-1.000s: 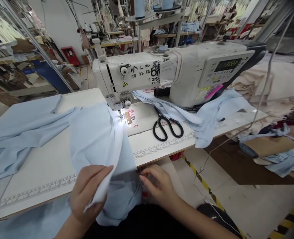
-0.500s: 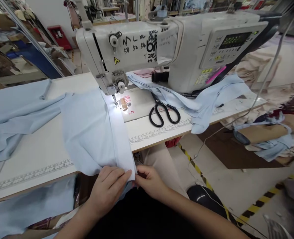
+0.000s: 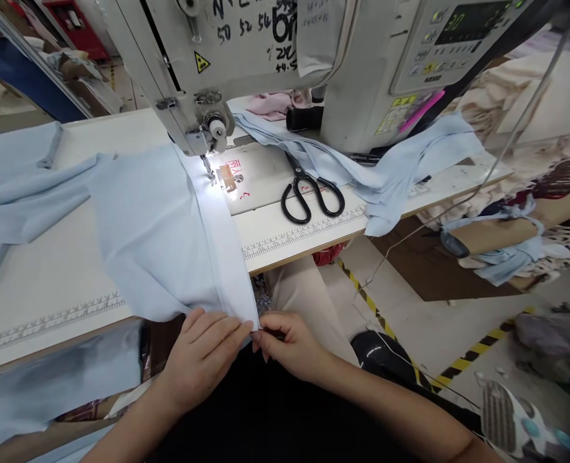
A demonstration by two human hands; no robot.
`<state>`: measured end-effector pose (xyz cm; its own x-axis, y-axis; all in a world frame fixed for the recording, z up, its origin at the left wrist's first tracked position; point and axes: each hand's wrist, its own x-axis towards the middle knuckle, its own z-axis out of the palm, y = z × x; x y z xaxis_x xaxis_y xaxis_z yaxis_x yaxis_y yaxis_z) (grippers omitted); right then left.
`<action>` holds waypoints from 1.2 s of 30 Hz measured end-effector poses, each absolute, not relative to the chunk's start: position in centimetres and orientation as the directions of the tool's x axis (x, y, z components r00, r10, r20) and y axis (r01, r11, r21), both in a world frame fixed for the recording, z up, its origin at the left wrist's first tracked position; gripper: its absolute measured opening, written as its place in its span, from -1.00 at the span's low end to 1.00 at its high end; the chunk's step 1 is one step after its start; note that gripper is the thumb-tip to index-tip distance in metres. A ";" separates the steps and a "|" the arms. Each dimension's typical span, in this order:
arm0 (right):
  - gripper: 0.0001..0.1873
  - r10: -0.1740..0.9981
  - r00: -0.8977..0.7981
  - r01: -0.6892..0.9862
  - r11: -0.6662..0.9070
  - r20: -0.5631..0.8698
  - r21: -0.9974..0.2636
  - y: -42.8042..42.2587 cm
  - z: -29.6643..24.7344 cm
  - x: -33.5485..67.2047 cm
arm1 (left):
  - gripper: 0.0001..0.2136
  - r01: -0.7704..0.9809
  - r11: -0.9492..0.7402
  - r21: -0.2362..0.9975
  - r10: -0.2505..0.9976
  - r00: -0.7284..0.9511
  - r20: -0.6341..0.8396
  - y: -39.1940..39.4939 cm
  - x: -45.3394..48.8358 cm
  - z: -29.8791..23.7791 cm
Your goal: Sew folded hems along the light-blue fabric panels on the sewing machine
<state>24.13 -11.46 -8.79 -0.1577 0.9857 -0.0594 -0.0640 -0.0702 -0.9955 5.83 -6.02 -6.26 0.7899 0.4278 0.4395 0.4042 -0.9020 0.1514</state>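
Light blue fabric (image 3: 154,225) runs from under the needle of a sewing machine (image 3: 265,71) down over the table's front edge. A folded, paler band lies along its right side. My left hand (image 3: 207,350) is closed on the near end of this fabric, its fingers laid over the top. Close beside it, my right hand (image 3: 287,344) pinches the fabric's right corner between thumb and fingers. The presser foot (image 3: 208,168) rests at the fabric's far end under a bright lamp. What lies beneath my fingers is hidden.
Black-handled scissors (image 3: 311,196) lie on the machine bed to the right. Blue fabric strips (image 3: 385,173) trail behind them and hang over the edge. More blue fabric (image 3: 19,186) covers the left of the table (image 3: 67,263). A thin cable (image 3: 458,206) hangs at right.
The view has tilted down and come closer, so the machine sits higher in the picture. My hands stay at the fabric's near end, and the right-hand fingers have shifted slightly down the corner.
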 end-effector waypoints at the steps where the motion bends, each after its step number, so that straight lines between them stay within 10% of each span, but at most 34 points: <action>1: -0.74 0.983 -0.167 -0.082 -0.094 -0.079 -0.992 -11.5 -8.8 24.1 | -0.76 0.398 -0.906 0.146 0.420 0.793 0.441 -6.0 5.9 -6.1; 19: -0.36 0.836 -0.491 -0.628 -0.534 -0.244 -0.566 -11.5 -9.6 25.0 | -0.85 0.370 -0.911 0.183 0.413 0.801 0.434 -5.9 7.0 -5.8; 25: -0.24 0.827 -0.488 -0.510 -0.530 -0.280 -0.678 -11.4 -9.1 25.5 | -0.85 0.382 -0.897 0.222 0.442 0.758 0.480 -6.1 7.3 -5.9; 31: -0.79 0.989 -0.150 0.147 0.022 0.000 -0.989 -10.7 -7.6 26.5 | -0.86 0.369 -0.891 0.265 0.454 0.740 0.496 -6.0 7.1 -6.0; 36: -0.75 0.700 -0.266 0.596 0.659 0.662 -0.458 -9.2 -8.1 27.0 | -0.85 0.356 -0.878 0.319 0.475 0.727 0.496 -6.2 7.0 -5.8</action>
